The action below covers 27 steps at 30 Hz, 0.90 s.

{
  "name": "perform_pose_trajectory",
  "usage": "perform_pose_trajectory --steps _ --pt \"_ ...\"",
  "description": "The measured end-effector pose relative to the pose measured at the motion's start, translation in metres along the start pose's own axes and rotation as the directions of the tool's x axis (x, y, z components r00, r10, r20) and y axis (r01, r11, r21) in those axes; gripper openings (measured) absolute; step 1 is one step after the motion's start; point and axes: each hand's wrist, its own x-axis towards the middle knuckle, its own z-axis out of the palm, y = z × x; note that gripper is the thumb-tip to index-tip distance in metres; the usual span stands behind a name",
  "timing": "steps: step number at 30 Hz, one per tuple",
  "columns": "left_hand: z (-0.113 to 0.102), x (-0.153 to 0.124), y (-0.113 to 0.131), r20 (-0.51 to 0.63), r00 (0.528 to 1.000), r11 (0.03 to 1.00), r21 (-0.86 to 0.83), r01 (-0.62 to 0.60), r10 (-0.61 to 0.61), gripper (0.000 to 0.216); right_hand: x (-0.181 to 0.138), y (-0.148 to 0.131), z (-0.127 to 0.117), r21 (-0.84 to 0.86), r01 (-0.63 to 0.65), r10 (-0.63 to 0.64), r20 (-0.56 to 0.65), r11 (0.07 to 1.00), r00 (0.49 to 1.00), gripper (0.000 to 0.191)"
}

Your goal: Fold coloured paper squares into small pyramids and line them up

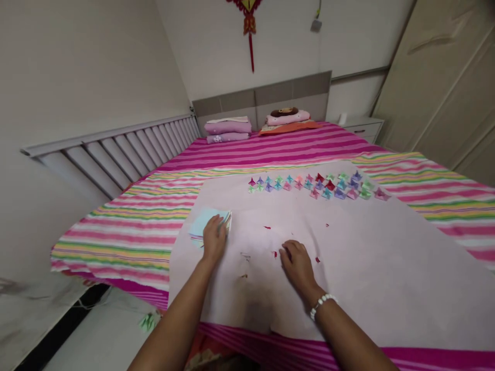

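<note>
My left hand (214,239) is at the right edge of a stack of square coloured paper (201,222), light blue on top. Its fingers are bent and closed over the sheets' edge; how many sheets they grip is hidden. My right hand (298,264), with a white bead bracelet (323,305) at the wrist, rests low over the pale sheet (371,268). Its fingers are loosely curled, thumb apart, with nothing visible in them. Just left of its thumb lies a small red paper scrap (275,254). Another red scrap (317,259) is to its right.
Rows of small folded paper pieces (308,184) in many colours stand toward the back of the sheet. A striped bedspread (131,226) surrounds it. Folded bedding (228,128) lies by the headboard (228,104). Grey railing (127,149) runs along the left. Green paper (147,322) is on the floor.
</note>
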Motion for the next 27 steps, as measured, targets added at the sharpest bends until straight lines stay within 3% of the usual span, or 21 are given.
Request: perform_pose_trajectory --steps 3,7,12,21,27 --pt "-0.02 0.008 -0.027 0.017 0.994 0.993 0.038 0.108 -0.109 0.039 0.002 -0.002 0.002 0.003 -0.02 0.02 0.002 1.0 1.0 0.014" --pt "-0.026 0.004 -0.042 0.105 0.969 0.973 0.068 0.219 -0.225 0.062 0.003 -0.001 0.002 -0.011 -0.022 0.022 0.007 1.0 1.0 0.013" --pt "-0.029 0.001 -0.045 0.198 0.928 0.949 0.075 0.306 -0.315 0.068 0.002 0.0 0.002 -0.019 -0.02 0.02 0.018 1.0 1.0 0.012" --pt "-0.037 0.007 -0.045 0.258 0.892 0.929 0.076 0.363 -0.37 0.055 0.004 -0.002 0.001 -0.017 -0.026 0.026 0.013 1.0 1.0 0.012" --pt "-0.044 0.009 -0.041 0.323 0.869 0.922 0.035 0.386 -0.376 0.085 0.004 -0.002 0.001 -0.018 -0.018 0.018 0.001 1.0 1.0 0.012"
